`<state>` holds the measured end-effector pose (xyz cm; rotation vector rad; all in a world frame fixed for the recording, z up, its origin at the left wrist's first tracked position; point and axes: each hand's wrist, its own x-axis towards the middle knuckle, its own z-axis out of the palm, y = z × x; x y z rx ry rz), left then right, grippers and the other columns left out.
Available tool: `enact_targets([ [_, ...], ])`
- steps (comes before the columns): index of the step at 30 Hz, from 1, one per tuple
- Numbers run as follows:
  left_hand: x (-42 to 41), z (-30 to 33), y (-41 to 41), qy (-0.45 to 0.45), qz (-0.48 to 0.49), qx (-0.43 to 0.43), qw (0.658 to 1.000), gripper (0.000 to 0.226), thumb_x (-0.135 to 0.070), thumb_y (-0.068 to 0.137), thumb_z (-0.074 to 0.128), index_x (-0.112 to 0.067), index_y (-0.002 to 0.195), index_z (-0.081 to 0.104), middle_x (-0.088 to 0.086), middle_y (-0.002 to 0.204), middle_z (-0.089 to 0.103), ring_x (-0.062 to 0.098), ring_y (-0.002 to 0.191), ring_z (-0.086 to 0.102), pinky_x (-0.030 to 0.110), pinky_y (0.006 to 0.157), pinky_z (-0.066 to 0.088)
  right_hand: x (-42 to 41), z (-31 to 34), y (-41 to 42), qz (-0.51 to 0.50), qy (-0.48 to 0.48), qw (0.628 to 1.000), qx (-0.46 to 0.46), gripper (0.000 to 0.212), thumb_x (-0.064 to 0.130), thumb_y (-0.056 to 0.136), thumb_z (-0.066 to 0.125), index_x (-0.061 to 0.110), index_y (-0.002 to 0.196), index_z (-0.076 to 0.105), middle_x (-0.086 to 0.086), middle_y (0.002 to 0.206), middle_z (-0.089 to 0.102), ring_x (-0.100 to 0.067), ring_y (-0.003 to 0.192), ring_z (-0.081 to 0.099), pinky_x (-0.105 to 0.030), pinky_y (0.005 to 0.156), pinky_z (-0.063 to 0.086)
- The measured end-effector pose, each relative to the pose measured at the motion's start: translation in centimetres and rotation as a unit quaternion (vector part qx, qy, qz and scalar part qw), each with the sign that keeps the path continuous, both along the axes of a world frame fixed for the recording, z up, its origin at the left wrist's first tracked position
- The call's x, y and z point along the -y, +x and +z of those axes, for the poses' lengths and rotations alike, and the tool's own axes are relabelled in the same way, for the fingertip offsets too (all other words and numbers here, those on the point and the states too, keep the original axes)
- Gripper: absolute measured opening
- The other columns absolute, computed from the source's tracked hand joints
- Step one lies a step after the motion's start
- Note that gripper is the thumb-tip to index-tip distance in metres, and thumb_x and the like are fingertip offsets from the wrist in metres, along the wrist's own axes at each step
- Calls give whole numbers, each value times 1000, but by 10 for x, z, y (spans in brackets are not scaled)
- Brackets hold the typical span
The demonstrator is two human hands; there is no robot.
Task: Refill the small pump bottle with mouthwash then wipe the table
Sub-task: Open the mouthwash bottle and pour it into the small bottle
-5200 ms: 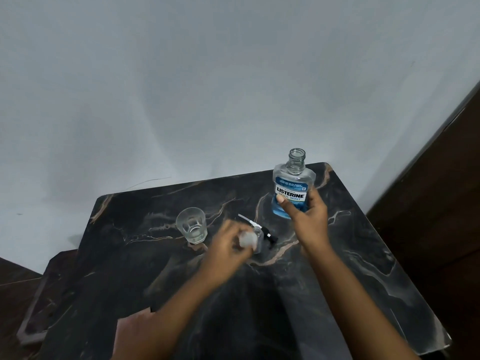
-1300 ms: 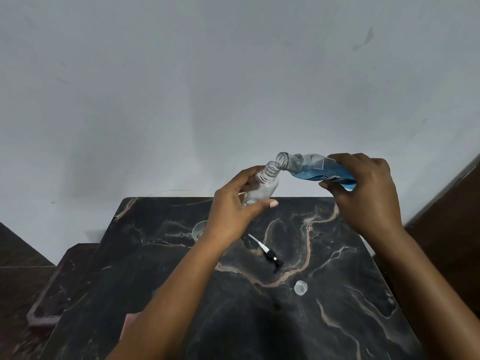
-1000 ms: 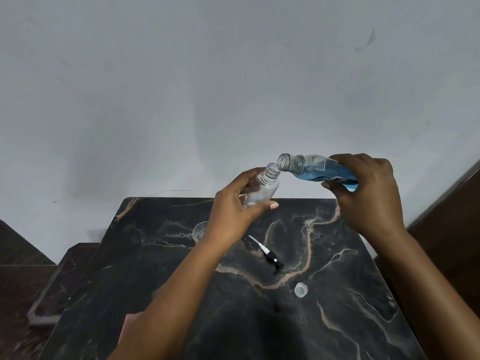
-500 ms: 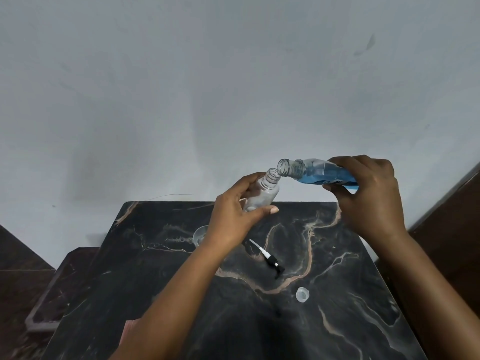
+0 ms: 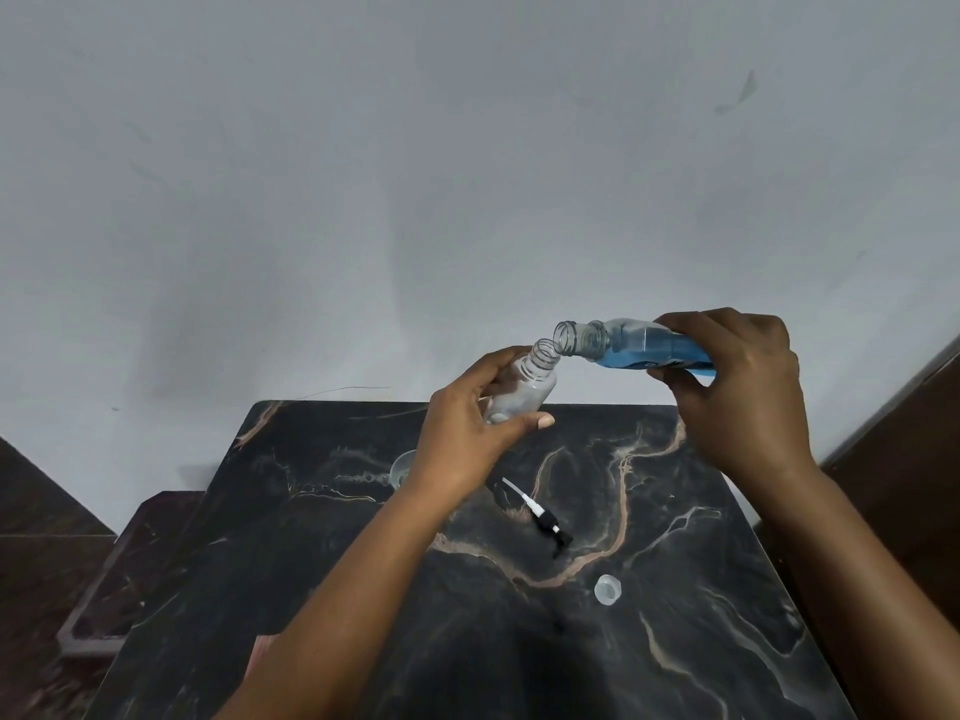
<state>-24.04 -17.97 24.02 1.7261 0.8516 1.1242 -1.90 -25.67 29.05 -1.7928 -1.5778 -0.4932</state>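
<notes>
Head view: two hands hold two uncapped bottles mouth to mouth above a dark marble bench (image 5: 701,641).

At the centre of the frame the left hand (image 5: 462,433) grips the small clear plastic pump bottle (image 5: 524,389), fingers and thumb curled round its body, its threaded neck tilted up and to the right. The right hand (image 5: 737,387) grips the clear mouthwash bottle of blue liquid (image 5: 639,348), laid almost level with its open neck pointing left, just beside and slightly above the small bottle's mouth. Whether the two rims touch cannot be told. On the bench below lie a black-and-white pump head with its thin tube (image 5: 537,517) and, lower right of it, a small round clear cap (image 5: 607,588). A clear glass tumbler (image 5: 402,467) shows partly behind the left wrist.
</notes>
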Motion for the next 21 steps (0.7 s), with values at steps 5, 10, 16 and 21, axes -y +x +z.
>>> enact_targets([
  [5, 0, -1, 0, -4, 0, -2, 1000, 61, -23, 69, 88, -52, 114, 60, -18, 112, 70, 4, 104, 67, 36, 92, 57, 1, 1, -1, 2, 2, 1000, 5, 41, 7, 75, 79, 17, 113, 68, -5, 106, 68, -39, 102, 52, -48, 76, 45],
  [10, 0, -3, 2, -12, 0, -1, 1000, 62, -24, 69, 88, -40, 122, 61, -15, 113, 70, 5, 105, 67, 36, 92, 57, 2, 2, -2, 0, 4, 1000, 5, 41, 6, 75, 79, 16, 113, 68, -5, 107, 68, -39, 103, 51, -47, 77, 43],
  [16, 0, -5, 3, -16, 0, 4, 1000, 61, -22, 69, 88, -40, 121, 62, -13, 113, 70, 7, 105, 68, 37, 92, 57, 2, 2, 0, -1, 7, 1000, 12, 42, 5, 74, 79, 16, 113, 69, -6, 107, 68, -40, 103, 51, -48, 76, 43],
  [21, -1, -7, 4, -19, -3, 6, 1000, 61, -23, 69, 88, -39, 122, 62, -12, 114, 70, 8, 106, 67, 37, 94, 57, 0, 1, 2, -4, 5, 1000, 13, 42, 5, 74, 79, 15, 113, 69, -7, 107, 68, -41, 104, 51, -48, 76, 43],
])
